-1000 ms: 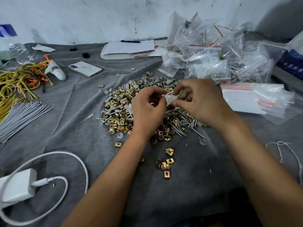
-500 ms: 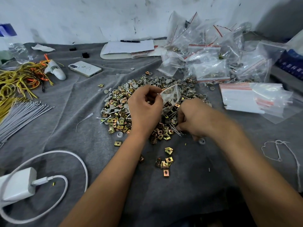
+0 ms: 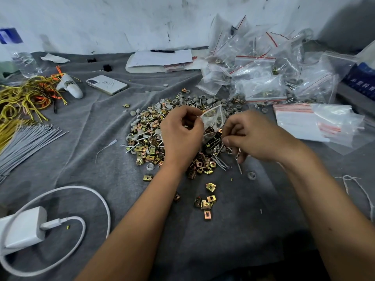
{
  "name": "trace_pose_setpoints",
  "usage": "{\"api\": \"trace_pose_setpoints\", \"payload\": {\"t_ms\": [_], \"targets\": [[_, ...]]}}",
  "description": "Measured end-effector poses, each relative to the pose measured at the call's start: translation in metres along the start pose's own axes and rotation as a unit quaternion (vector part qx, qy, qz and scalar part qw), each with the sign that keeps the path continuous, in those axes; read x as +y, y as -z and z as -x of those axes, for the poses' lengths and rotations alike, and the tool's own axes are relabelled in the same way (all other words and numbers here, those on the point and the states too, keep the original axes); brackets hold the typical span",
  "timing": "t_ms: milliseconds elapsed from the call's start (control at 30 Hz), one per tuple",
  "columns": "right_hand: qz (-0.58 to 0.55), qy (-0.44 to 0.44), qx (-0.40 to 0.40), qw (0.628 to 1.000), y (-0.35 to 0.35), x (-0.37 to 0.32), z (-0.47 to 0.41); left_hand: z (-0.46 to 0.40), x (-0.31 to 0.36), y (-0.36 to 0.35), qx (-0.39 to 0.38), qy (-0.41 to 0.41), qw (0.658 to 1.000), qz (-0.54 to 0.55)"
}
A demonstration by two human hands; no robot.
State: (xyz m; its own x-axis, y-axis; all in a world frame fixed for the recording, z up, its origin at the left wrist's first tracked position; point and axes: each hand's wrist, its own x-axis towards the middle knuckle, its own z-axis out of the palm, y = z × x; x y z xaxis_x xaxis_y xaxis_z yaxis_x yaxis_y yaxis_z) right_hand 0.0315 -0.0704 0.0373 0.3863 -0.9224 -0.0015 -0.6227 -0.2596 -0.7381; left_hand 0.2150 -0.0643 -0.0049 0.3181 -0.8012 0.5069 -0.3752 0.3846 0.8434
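Spillage is the main risk here. The fingers of my left hand point(image 3: 180, 136) pinch one lip of the small clear plastic zip bag point(image 3: 215, 118), which hangs just above the pile with its mouth turned toward my right fingers. With only one lip held, the mouth could sag shut, and the next piece would bounce off the film and drop back.

The fingers of my right hand point(image 3: 255, 138) are curled round several pieces at once. Thumb and forefinger nip one small part right at the bag's mouth, while a thin steel screw point(image 3: 239, 165) dangles point down from the lower fingers. That loose hold could let the screw slip out. It would land in the heap of brass-coloured clip nuts, grey plastic caps and steel screws point(image 3: 150, 134) directly under both hands, where a miscount would be hard to spot. A sharp tip could also pierce the thin film.

The bag in my fingers shows a few dark and brassy shapes through it; I cannot tell which lie inside and which behind. Beyond my right fingers, the mound of clear red-striped zip bags point(image 3: 263, 86) holds nuts, caps and screws. Just right of those fingers, the flat stack of unfilled zip bags point(image 3: 300, 126) lies on the grey cloth worktop point(image 3: 223, 230).
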Motion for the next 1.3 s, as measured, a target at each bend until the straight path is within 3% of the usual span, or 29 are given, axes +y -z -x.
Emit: {"api": "trace_pose_setpoints", "payload": {"t_ms": [400, 533, 633, 800, 933, 1000, 1133, 1200, 1300], "targets": [[-0.057, 0.055, 0.006, 0.997, 0.001, 0.002, 0.000, 0.001, 0.000, 0.001, -0.002, -0.007, 1.000, -0.002], [-0.097, 0.088, 0.071, 0.989, 0.001, -0.002, 0.000, 0.001, 0.000, 0.001, -0.009, -0.021, 1.000, 0.004], [-0.069, 0.133, 0.134, 0.979, 0.002, -0.007, -0.004, 0.002, 0.001, 0.000, -0.024, -0.047, 0.999, 0.007], [-0.002, 0.146, 0.166, 0.975, 0.005, -0.010, -0.009, 0.002, 0.001, -0.001, -0.038, -0.064, 0.997, 0.010], [0.094, 0.179, 0.248, 0.947, 0.014, -0.002, -0.013, 0.000, 0.002, 0.004, -0.047, -0.055, 0.997, 0.033], [0.102, 0.170, 0.230, 0.953, 0.014, 0.005, -0.016, -0.002, 0.002, 0.007, -0.064, -0.025, 0.995, 0.067], [-0.047, 0.142, 0.043, 0.988, 0.004, 0.005, -0.022, -0.012, 0.011, 0.017, -0.118, 0.024, 0.979, 0.162], [-0.091, 0.156, -0.006, 0.983, -0.001, 0.004, -0.025, -0.019, 0.018, 0.025, -0.153, 0.027, 0.968, 0.198], [-0.214, 0.196, -0.013, 0.957, -0.004, 0.001, -0.032, -0.030, 0.030, 0.039, -0.177, 0.071, 0.937, 0.293]]}}
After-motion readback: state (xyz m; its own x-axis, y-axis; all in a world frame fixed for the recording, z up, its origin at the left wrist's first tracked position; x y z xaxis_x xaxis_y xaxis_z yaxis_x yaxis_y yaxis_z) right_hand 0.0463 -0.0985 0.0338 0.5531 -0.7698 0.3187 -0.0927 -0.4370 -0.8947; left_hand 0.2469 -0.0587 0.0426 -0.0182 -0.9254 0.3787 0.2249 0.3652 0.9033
